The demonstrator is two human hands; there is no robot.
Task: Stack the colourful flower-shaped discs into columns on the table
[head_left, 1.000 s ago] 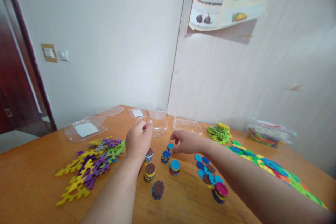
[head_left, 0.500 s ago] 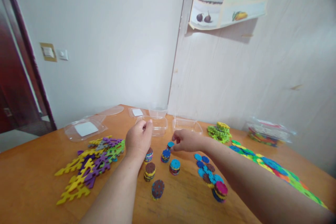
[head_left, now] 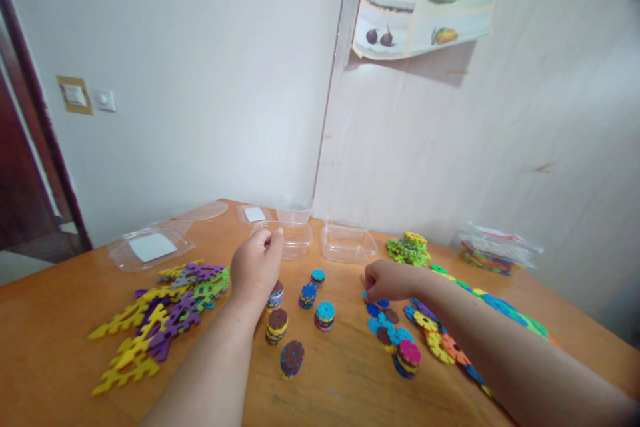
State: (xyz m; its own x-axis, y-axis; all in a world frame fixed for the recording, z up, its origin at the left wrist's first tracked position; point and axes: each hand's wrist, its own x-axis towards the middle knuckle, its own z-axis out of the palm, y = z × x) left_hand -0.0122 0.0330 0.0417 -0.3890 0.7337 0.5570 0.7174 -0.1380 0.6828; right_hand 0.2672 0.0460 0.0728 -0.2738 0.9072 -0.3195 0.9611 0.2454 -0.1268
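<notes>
Several short stacks of round toothed discs (head_left: 309,295) stand in the middle of the wooden table (head_left: 60,320). My left hand (head_left: 256,265) hovers just above the leftmost stack (head_left: 275,293), fingers curled together in a pinch; what they hold is hidden. My right hand (head_left: 387,280) rests on a loose scatter of blue and brown discs (head_left: 383,323), fingers bent down onto a blue one. A stack topped with a pink disc (head_left: 407,358) stands nearer to me.
Yellow, purple and green foam puzzle pieces (head_left: 160,313) lie at the left. Clear plastic tubs (head_left: 347,243) and lids (head_left: 150,248) stand at the back. A green disc pile (head_left: 409,248), a bag of pieces (head_left: 493,250) and a coloured strip (head_left: 500,310) lie at the right.
My right hand has moved right, from the small blue-topped stack to the loose scatter of blue discs. The left hand has stayed put. The view has shifted slightly.
</notes>
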